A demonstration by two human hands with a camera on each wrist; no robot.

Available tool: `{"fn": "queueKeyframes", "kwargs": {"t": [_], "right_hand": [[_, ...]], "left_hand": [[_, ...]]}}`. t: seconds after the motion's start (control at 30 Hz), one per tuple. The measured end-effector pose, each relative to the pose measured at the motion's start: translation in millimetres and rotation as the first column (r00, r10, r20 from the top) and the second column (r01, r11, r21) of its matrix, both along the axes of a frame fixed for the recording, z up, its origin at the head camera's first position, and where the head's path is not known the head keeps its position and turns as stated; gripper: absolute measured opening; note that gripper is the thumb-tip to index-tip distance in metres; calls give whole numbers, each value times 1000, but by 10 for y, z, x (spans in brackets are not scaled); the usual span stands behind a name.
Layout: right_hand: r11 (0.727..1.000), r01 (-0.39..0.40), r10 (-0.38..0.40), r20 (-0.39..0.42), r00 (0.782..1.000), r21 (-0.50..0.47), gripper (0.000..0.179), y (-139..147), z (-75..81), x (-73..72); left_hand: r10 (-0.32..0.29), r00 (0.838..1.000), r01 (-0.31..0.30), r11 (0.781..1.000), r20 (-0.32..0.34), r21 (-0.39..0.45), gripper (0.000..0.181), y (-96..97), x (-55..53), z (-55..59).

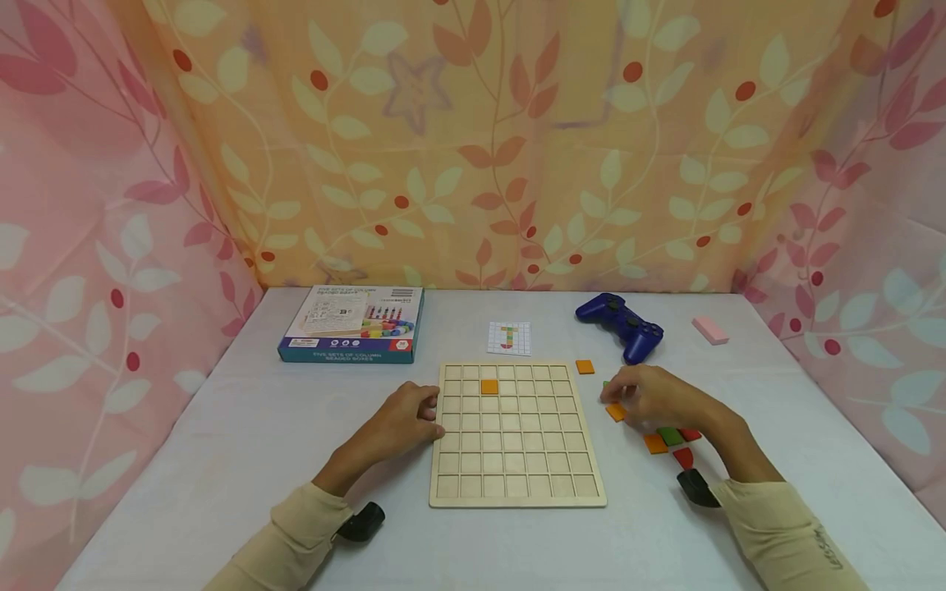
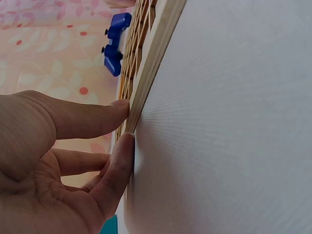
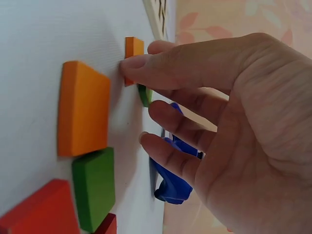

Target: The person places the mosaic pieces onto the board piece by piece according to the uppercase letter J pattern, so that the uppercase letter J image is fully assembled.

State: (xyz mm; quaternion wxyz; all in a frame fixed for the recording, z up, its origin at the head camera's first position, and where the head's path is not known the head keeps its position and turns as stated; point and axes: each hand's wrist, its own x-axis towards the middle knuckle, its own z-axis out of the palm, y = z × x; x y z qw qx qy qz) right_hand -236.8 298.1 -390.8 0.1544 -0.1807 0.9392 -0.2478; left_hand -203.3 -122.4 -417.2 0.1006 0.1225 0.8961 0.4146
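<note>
An orange tile (image 1: 616,413) at our right hand (image 1: 654,398), just right of the grid board (image 1: 513,443).
We cannot tell whether thumb and fingers pinch it; our left hand (image 1: 399,420) touches the board's left edge, thumb and fingers parted. Beyond the board lie a pattern card (image 1: 509,337) and a blue controller (image 1: 622,324).

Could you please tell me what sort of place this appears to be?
Probably a small curtained-off tabletop booth, perhaps for puzzle activities: leaf-patterned curtains stand behind and at both sides of a white table, where a wooden grid board lies with coloured tiles beside it.
</note>
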Motion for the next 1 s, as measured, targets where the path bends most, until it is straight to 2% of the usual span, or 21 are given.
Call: {"fn": "queueKeyframes", "kwargs": {"t": [0.17,0.3,0.53,0.87,1.0], "right_hand": [[999,9,-7,-41,999,48,26,-7,-12,3],[999,-15,20,-94,995,51,26,-39,-3,-7],[998,-63,60,-171,983,-11,25,-168,-3,-85],[993,-80,62,-187,980,-89,28,-523,-5,-208],[991,-102,83,-206,975,-86,25,-661,-13,-258]], "left_hand": [[-2,1000,2,1000,-4,2,66,1,-2,-1],[1,1000,-1,1000,-2,2,66,1,-1,-7],[1,1000,-1,1000,-4,10,67,-4,-4,-21],[-1,1000,1,1000,-10,4,67,-11,-8,-33],[0,1000,0,1000,-8,3,67,-13,-8,-28]]}}
